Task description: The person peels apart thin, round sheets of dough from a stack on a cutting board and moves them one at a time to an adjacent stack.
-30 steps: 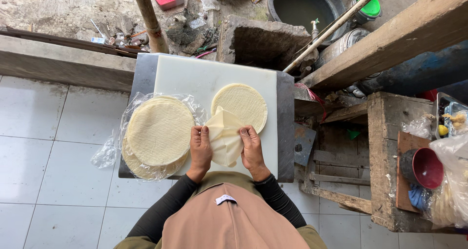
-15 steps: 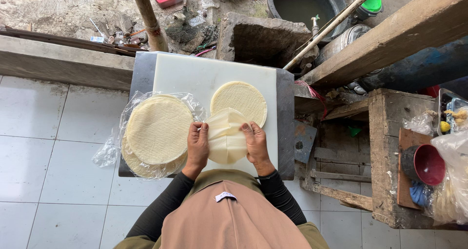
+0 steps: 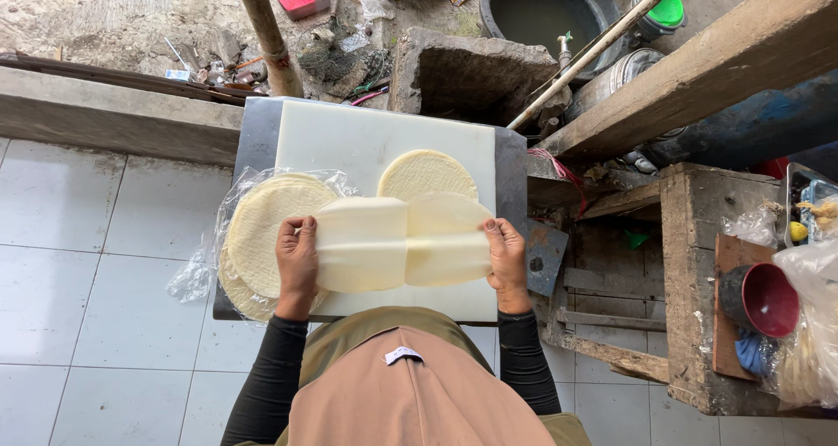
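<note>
- the left hand (image 3: 298, 258) pinches the left edge of a pale, thin wrapper sheet (image 3: 360, 243), fingers curled over its edge, thumb side hidden beneath.
- the right hand (image 3: 506, 256) grips the right edge of a second wrapper sheet (image 3: 447, 240) in the same way, fingers folded onto the rim.
- the two sheets are soft, matte and cream-white, slightly translucent; the left one looks nearly squared off where it folds, the right one keeps a rounded outline.
- they overlap in the middle and together form a wide band whose long axis runs left to right across the person's front, held just above the near part of the white cutting board (image 3: 367, 136).
- the board is smooth, flat plastic, rectangular, lying on a grey metal tray (image 3: 249, 132).
- a single round wrapper (image 3: 426, 174) lies flat on the board just beyond the held sheets, pale yellow with a finely ridged rim.
- to the left, a stack of round wrappers (image 3: 262, 228) sits in crinkled clear plastic wrap (image 3: 194, 276), partly over the board's left edge; the left hand's heel is over it.
- the floor to the left is glossy white tile (image 3: 87, 236); to the right stand rough, weathered wooden benches (image 3: 690, 263) and a red plastic cup (image 3: 768, 299).
</note>
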